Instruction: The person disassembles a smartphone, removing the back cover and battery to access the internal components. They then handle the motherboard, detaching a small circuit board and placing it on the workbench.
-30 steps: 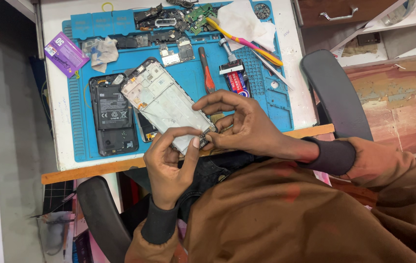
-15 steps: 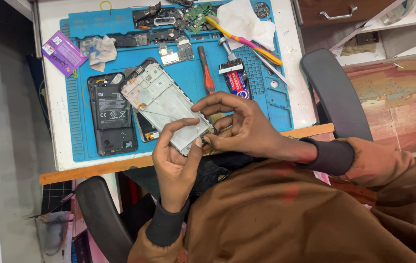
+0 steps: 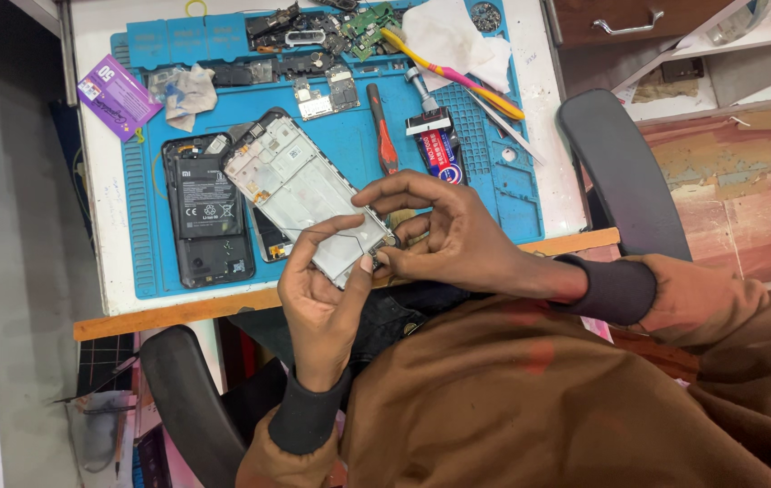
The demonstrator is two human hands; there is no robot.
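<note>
A silver phone frame (image 3: 295, 190) with bare metal inside lies tilted over the near edge of the blue work mat (image 3: 146, 262). My left hand (image 3: 327, 289) grips its near end from below, thumb pressed on the bottom edge. My right hand (image 3: 444, 239) pinches the same bottom corner with fingertips curled over it. Whether a small part sits between those fingertips is hidden. A black phone body with its battery (image 3: 205, 212) lies on the mat just left of the frame.
On the mat's far side lie circuit boards (image 3: 363, 23), a red-handled screwdriver (image 3: 385, 145), a glue tube (image 3: 435, 145), a yellow-pink toothbrush (image 3: 457, 77), a white cloth (image 3: 448, 36) and a purple card (image 3: 119, 99). Black chair armrests stand at right (image 3: 616, 172) and lower left (image 3: 191, 398).
My left hand has shifted slightly along the frame's near end, with the thumb now on the bottom edge. The right hand stays pinched at the same corner.
</note>
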